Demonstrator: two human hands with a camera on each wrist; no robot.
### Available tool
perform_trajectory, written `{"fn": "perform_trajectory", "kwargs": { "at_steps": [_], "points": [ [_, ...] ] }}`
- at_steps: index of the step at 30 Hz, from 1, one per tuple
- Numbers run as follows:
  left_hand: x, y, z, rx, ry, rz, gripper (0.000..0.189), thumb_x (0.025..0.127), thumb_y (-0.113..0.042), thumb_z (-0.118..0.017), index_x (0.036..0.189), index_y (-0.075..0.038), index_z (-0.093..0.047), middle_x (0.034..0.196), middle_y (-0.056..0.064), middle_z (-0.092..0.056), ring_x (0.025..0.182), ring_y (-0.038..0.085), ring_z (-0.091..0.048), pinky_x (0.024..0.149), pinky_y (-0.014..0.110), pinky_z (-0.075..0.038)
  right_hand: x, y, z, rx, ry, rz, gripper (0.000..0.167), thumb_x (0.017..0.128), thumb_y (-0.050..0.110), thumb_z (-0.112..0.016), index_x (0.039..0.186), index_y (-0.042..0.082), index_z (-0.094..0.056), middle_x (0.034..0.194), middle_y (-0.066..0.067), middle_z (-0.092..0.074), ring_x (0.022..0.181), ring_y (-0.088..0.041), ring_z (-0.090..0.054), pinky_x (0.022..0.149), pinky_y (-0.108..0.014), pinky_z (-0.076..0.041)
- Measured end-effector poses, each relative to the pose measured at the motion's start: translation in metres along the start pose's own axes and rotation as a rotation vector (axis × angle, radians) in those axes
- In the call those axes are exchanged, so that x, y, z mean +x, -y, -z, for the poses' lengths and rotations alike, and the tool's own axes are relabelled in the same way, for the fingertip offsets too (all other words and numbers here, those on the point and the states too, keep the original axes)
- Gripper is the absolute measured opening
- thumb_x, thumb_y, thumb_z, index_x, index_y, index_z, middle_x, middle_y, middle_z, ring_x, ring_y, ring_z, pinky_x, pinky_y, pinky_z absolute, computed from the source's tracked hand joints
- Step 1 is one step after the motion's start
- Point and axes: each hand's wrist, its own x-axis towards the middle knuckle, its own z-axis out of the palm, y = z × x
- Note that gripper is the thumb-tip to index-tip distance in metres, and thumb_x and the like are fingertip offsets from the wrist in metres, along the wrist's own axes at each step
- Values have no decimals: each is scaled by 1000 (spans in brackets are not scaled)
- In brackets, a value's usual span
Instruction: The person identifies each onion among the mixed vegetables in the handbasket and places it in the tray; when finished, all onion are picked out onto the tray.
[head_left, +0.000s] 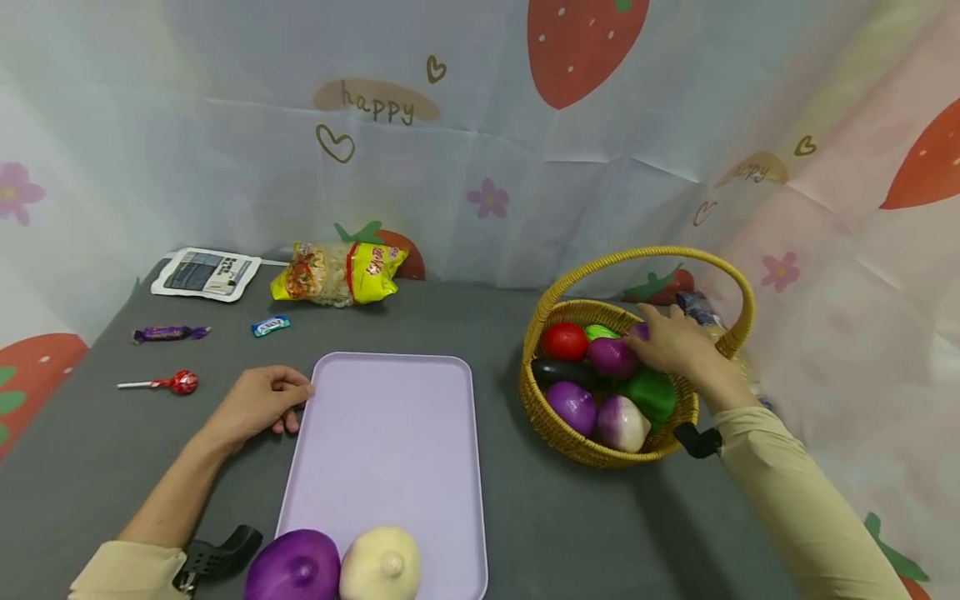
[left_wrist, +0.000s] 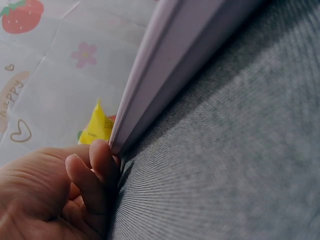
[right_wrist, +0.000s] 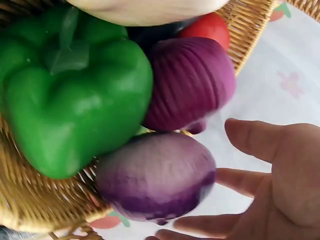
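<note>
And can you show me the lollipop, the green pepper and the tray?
Lollipop (head_left: 183, 382), head view: its red wrapped ball.
Green pepper (right_wrist: 77, 104), right wrist view: its body, near the stem.
Tray (head_left: 388, 450), head view: its bare flat middle.

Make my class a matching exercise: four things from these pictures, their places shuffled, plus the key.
1. glossy green bell pepper
2. flat lilac rectangular tray
3. round red lollipop
4. yellow-and-clear plastic snack packet

A. on the grey tabletop, left of the left hand
B. near the tabletop's far edge
C. inside the yellow wicker basket
D. touched by the left hand

Pairs: 1-C, 2-D, 3-A, 4-B
</note>
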Motion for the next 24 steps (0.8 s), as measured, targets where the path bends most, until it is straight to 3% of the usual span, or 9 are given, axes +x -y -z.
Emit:
{"fn": "perform_trajectory", "kwargs": {
  "at_steps": [4,7,10,13,16,20,24],
  "points": [
    [1,1,-4,-2,4,5,33,97,-21,-59,114,8,-59,66,4,-63,51,9,-59,49,26,-50,-2,-6,-7,-14,33,55,54,101,29,-41,145,-2,-37,135,-38,-47,124,-56,-42,97,-66,-40],
    [0,1,-5,1,3,10,33,97,-21,-59,114,8,-59,66,4,-63,51,9,-58,49,26,-49,-4,-7,-11,-15,-18,114,43,101,22,-44,137,-3,-48,124,-32,-58,115,-50,-48,90,-60,-44],
    [-2,2,-5,3,6,18,34,98,-21,-58,114,8,-59,66,4,-63,51,9,-58,49,26,-49,-8,-9,-13,-8,-79,114,45,100,25,-48,137,0,-49,123,-32,-57,110,-48,-51,84,-59,-46],
    [-4,3,-6,5,15,25,34,98,-22,-58,115,8,-59,66,4,-63,51,9,-58,49,26,-49,-20,-7,-17,35,-168,72,55,96,30,-54,142,3,-44,130,-34,-48,108,-49,-54,80,-60,-48],
    [-4,2,-5,5,18,29,35,98,-23,-58,115,8,-59,65,3,-63,51,9,-58,49,26,-49,-42,2,-24,117,-337,98,59,91,28,-58,143,4,-43,133,-32,-46,105,-48,-57,77,-59,-49],
    [-3,-2,-2,10,13,20,36,98,-24,-58,115,7,-59,64,3,-63,51,9,-57,49,26,-49,-76,26,-41,188,-579,305,58,83,18,-65,137,5,-51,130,-26,-52,106,-41,-56,78,-54,-51],
    [-2,-4,-1,12,8,19,36,98,-24,-57,116,8,-58,64,2,-63,51,8,-57,49,25,-48,-107,61,-54,183,-657,570,62,76,20,-72,134,8,-55,128,-18,-56,111,-32,-57,83,-49,-54]
  ]
}}
